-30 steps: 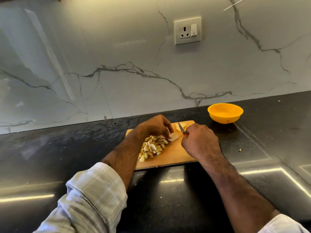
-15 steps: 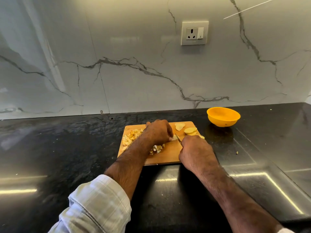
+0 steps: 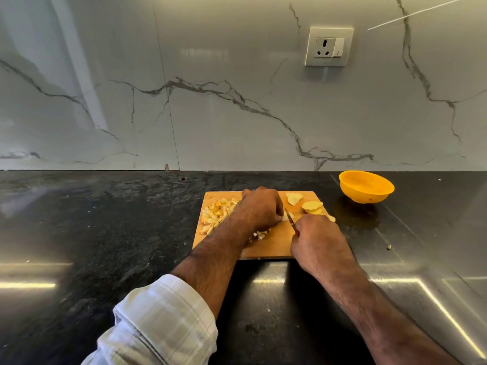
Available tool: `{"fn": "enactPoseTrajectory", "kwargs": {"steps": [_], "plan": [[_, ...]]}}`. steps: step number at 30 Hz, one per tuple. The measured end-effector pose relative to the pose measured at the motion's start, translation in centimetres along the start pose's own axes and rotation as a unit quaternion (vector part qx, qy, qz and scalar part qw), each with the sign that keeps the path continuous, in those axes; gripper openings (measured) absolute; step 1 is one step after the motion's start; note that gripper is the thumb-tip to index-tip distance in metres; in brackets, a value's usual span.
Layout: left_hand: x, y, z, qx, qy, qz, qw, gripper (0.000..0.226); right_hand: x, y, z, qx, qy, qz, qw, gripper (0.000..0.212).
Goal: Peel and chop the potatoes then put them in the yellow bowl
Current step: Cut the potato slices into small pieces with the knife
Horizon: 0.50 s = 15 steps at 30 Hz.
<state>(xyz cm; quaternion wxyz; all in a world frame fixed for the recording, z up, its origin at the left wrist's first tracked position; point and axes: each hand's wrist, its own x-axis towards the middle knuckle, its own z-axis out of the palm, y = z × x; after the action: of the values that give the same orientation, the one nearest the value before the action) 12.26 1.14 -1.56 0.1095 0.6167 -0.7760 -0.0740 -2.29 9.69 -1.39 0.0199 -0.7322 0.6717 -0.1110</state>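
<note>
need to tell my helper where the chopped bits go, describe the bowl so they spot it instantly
On the black countertop, look right of the wooden cutting board, near the marble wall. The yellow bowl sits alone there, the only bright round thing.

Black stone countertop (image 3: pixel 105 233) is running full width, glossy, picking up bright light streaks near left and near right. White marble-look backsplash (image 3: pixel 210 88) with grey veins is standing behind it; vertical panel seam is showing left of centre. White wall socket with switch (image 3: pixel 329 46) is sitting on the backsplash, far right, high up. Small notch (image 3: pixel 166 167) is showing where wall meets counter, with a small hole (image 3: pixel 182 178) in the counter just near of it. Pale crumb (image 3: pixel 389 247) is lying on the counter at right.
</note>
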Motion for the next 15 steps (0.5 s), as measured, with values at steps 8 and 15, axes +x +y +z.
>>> {"fn": "enactPoseTrajectory", "kwargs": {"steps": [8, 15], "plan": [[0.0, 0.0, -0.6, 0.002, -0.016, -0.008, 1.0, 0.014, 2.0, -0.9, -1.2, -0.012, -0.085, 0.012, 0.996, 0.036], [-0.7, -1.5, -0.3, 0.006, -0.007, 0.002, 1.0, 0.02, -0.7, 0.2, 0.2, 0.028, 0.031, -0.024, 0.999, 0.014]]}}
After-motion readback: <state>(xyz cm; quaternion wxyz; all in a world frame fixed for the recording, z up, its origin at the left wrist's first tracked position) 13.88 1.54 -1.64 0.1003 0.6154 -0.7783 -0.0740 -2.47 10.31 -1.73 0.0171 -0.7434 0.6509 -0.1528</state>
